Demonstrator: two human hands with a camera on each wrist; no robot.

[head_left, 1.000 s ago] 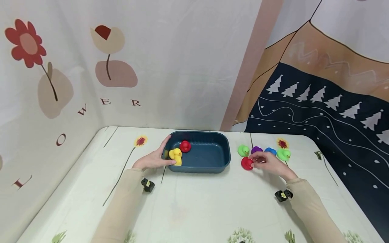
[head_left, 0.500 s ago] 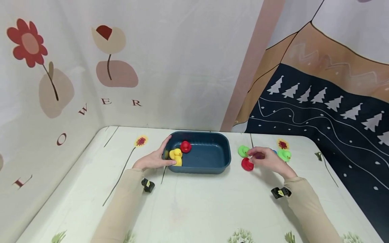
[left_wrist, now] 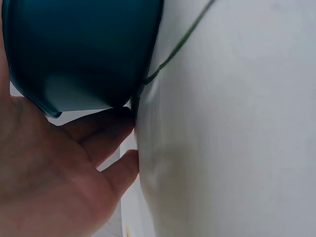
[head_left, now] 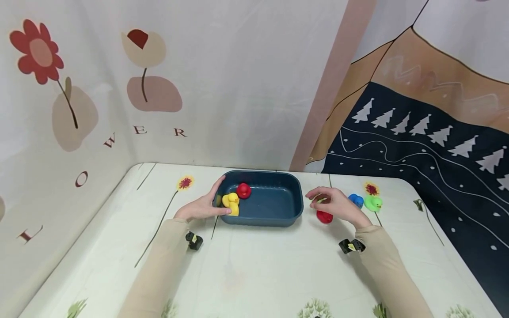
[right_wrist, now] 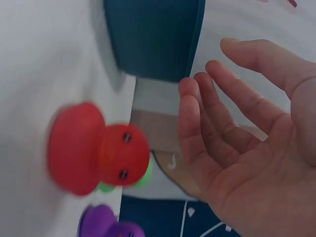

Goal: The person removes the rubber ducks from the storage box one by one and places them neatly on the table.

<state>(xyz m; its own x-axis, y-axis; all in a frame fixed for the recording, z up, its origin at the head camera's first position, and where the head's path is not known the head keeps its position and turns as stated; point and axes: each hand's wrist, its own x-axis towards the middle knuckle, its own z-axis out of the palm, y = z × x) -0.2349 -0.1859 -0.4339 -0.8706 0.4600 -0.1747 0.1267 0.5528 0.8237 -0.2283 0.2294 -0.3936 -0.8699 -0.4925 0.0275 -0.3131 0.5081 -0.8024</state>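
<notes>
My left hand (head_left: 203, 207) holds the left end of a dark blue plastic bin (head_left: 274, 221), its thumb over the front rim. Inside, at the left, sit a red rubber duck (head_left: 244, 191) and two yellow rubber ducks (head_left: 230, 199). My right hand (head_left: 338, 205) hovers right of the bin, fingers loosely bent, palm bare in the right wrist view. Below it a second red rubber duck (right_wrist: 98, 150) stands on the table, apart from the fingers. A purple duck (right_wrist: 108, 227) and a green duck (right_wrist: 144, 177) are beside it, largely hidden by the hand in the head view.
Right of my right hand stand a blue duck (head_left: 356, 200) and another green duck (head_left: 373, 203). The table (head_left: 254, 269) has a white, flower-printed cover. Printed cloth (head_left: 238, 88) hangs along its back and left side.
My right hand has moved left from the red and purple ducks toward the bin, with nothing in it. The blue duck shows more fully now. The left hand and bin have stayed put.
</notes>
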